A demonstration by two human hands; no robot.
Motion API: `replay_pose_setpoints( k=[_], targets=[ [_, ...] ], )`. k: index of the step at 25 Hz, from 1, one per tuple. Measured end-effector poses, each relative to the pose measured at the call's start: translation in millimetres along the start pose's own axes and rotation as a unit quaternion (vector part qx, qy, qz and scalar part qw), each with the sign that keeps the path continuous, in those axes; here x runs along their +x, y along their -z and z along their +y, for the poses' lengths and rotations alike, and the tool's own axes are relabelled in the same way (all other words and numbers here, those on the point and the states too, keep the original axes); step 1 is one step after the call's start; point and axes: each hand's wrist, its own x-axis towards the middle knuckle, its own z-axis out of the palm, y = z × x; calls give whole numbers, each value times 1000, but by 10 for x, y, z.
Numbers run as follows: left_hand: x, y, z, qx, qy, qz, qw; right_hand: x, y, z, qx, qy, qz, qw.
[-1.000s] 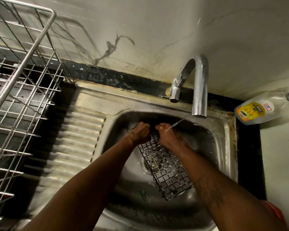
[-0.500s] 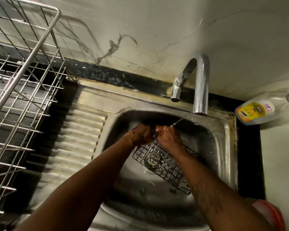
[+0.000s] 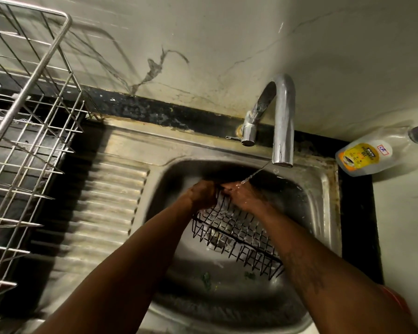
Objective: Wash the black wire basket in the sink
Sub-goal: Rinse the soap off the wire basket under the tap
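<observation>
Basket (image 3: pixel 238 233) now apparently steeper in sink (image 3: pixel 322 220)

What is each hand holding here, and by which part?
The left hand and the right hand both grip the black wire basket by its far edge, side by side, beneath the tap.

Below the tap (image 3: pixel 282 121), motion blur smears the left hand (image 3: pixel 203 195) and right hand (image 3: pixel 244 197) gripping the black wire basket (image 3: pixel 237 235), so single fingers cannot be made out. The right forearm hides the basket's right end. Far left of the tap, the dish rack (image 3: pixel 29 141) runs off the frame. To the tap's right, the bottle (image 3: pixel 367 157) has label print too small to read.
</observation>
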Motion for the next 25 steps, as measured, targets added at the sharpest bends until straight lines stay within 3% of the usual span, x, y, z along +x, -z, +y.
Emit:
replay_pose_setpoints(
  k=[3,7,10,13,14,16,18,20,22,23,25],
  targets=[
    [-24,22,-192,-2,43,-17,999,-114,189,298,-9,11,-20,1000],
    [-110,38,-123,-47,67,40,996,-209,250,262,-50,-18,-15,999],
    [-133,-140,114,-126,62,79,987,-106,-71,-92,-89,68,3,994],
    [-190,-147,84,-122,78,85,986,-145,-106,-148,-114,140,29,983],
    [-183,-107,-33,-132,88,77,984,-185,-19,-99,-120,132,26,984],
    [-226,-12,-239,-195,157,63,966,-215,190,31,-59,18,38,997],
    [-329,38,-332,-98,157,47,982,-201,316,385,-29,-17,35,999],
    [-380,129,-295,-201,204,6,958,-233,310,535,-2,-38,36,999],
    [-394,115,-253,-146,168,45,974,-200,228,471,-22,-54,44,997],
    [-398,83,-306,-43,98,77,991,-172,166,395,-18,-50,45,998],
    [-397,23,-301,-59,98,72,991,-134,83,100,17,-22,38,999]
  ],
)
